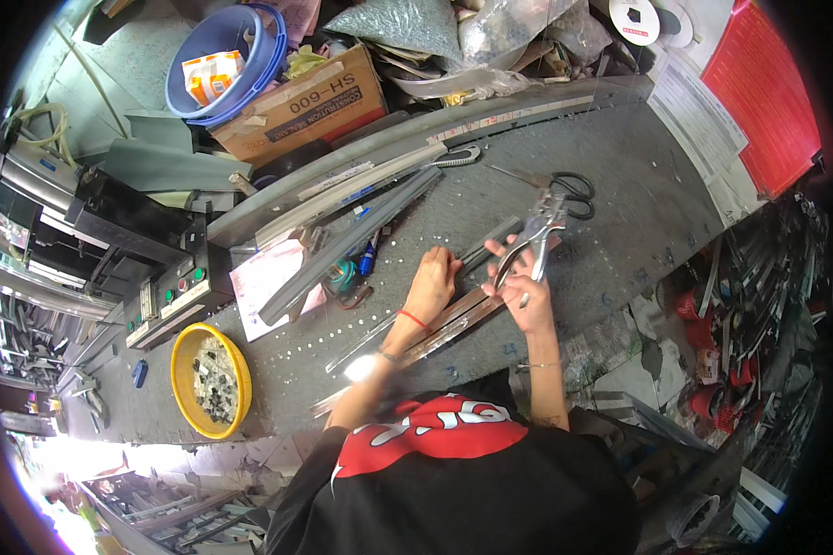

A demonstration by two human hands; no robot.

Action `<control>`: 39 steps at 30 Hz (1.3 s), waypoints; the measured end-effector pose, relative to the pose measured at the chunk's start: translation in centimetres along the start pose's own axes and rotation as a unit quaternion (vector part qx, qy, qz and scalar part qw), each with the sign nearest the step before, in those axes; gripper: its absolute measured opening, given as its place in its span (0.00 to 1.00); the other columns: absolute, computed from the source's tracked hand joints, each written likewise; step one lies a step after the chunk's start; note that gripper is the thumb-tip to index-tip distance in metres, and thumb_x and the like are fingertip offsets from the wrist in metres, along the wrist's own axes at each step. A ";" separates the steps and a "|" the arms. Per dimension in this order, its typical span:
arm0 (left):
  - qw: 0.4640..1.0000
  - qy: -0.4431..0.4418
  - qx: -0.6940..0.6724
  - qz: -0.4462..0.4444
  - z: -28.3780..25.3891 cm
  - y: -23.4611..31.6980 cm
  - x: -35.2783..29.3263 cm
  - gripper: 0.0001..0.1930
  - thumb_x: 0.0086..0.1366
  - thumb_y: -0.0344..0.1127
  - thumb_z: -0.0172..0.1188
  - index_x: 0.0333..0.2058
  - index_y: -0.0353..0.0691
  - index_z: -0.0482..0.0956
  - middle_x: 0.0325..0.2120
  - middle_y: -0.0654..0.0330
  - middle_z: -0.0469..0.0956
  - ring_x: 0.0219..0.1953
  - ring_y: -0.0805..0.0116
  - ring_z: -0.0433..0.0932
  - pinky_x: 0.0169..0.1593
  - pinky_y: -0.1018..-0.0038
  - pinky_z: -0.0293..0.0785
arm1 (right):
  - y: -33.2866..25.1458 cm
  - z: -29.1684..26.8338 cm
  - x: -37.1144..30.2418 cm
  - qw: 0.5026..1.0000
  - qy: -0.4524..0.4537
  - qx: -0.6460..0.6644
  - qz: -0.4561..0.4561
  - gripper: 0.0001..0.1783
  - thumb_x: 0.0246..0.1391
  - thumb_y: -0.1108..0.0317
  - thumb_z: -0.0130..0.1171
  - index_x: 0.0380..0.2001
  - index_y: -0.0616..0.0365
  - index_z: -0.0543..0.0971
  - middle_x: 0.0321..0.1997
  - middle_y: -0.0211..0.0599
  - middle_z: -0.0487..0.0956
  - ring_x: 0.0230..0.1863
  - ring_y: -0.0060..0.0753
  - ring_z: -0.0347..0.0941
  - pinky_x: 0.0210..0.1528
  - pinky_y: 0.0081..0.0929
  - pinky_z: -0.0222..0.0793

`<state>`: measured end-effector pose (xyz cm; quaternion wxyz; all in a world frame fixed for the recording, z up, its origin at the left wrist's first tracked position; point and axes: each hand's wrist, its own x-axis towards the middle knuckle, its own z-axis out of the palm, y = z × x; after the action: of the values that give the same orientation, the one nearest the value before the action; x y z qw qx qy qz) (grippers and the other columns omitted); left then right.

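Note:
My right hand (pixel 526 298) grips a pair of metal pliers (pixel 533 240) by the handles, jaws pointing up and away over the bench. My left hand (pixel 432 284) lies flat with its fingers on a long metal strip (pixel 453 324) that runs diagonally across the grey workbench (pixel 620 185). A red band sits on my left wrist. The two hands are close together, on either side of the strip's middle.
Black-handled scissors (pixel 565 190) lie just beyond the pliers. Long grey metal profiles (pixel 361 231) lie diagonally to the left. A yellow bowl (pixel 187 356) of small metal parts stands at the left edge. A cardboard box (pixel 296 106) and a blue basin (pixel 241 69) stand behind.

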<state>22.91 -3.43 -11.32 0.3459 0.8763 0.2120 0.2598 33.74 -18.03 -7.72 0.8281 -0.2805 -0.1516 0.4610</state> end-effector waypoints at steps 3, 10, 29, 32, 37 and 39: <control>0.998 -0.019 0.008 -0.065 -0.5 0.7 -1.3 0.07 0.62 0.30 0.51 0.31 0.31 0.67 0.28 0.41 0.74 0.33 0.40 0.73 0.35 0.55 0.68 | 1.6 0.2 0.0 0.997 0.021 -0.066 0.034 0.37 0.39 0.79 0.46 0.59 0.58 0.54 0.56 0.49 0.65 0.39 0.34 0.69 0.35 0.35 0.70; 0.993 0.027 -0.015 -0.114 -0.9 2.5 -3.3 0.08 0.64 0.31 0.49 0.30 0.30 0.64 0.27 0.40 0.73 0.32 0.39 0.72 0.34 0.54 0.67 | 2.9 1.1 -0.9 0.981 0.058 -0.182 0.039 0.36 0.39 0.80 0.49 0.58 0.61 0.59 0.51 0.40 0.69 0.36 0.27 0.71 0.28 0.23 0.70; 0.995 0.077 0.016 0.057 -3.8 5.2 -8.9 0.06 0.58 0.35 0.57 0.31 0.40 0.73 0.34 0.58 0.72 0.36 0.60 0.68 0.42 0.66 0.62 | 0.5 3.4 -0.8 0.918 -0.064 -0.370 0.129 0.25 0.48 0.71 0.59 0.52 0.60 0.67 0.37 0.30 0.75 0.36 0.19 0.70 0.40 0.18 0.67; 0.883 0.039 -0.429 -0.185 -3.1 5.5 -9.5 0.14 0.68 0.41 0.47 0.30 0.38 0.75 0.21 0.66 0.68 0.21 0.78 0.61 0.28 0.79 0.60 | 0.9 3.9 -0.9 0.907 -0.105 -0.393 0.113 0.24 0.48 0.70 0.61 0.50 0.59 0.68 0.41 0.27 0.70 0.39 0.15 0.65 0.38 0.14 0.63; 0.749 0.127 -0.565 -0.322 -2.6 5.7 -7.4 0.20 0.68 0.49 0.46 0.31 0.37 0.77 0.18 0.70 0.67 0.15 0.85 0.57 0.19 0.86 0.53 | 2.2 4.2 -1.7 0.888 -0.150 -0.428 0.074 0.33 0.47 0.69 0.61 0.57 0.63 0.63 0.49 0.27 0.63 0.46 0.16 0.61 0.43 0.15 0.60; 0.676 0.135 -0.601 -0.404 -2.8 5.7 -6.6 0.22 0.66 0.53 0.47 0.30 0.39 0.77 0.15 0.71 0.66 0.13 0.84 0.58 0.17 0.85 0.54 | 3.2 4.1 -1.6 0.904 -0.160 -0.393 0.056 0.31 0.47 0.69 0.60 0.56 0.62 0.64 0.48 0.27 0.65 0.44 0.17 0.63 0.43 0.16 0.60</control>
<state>17.21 -9.50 -7.50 0.8368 0.2637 0.3881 0.2821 28.62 -16.68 -6.38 0.5883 -0.5132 -0.4352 0.4485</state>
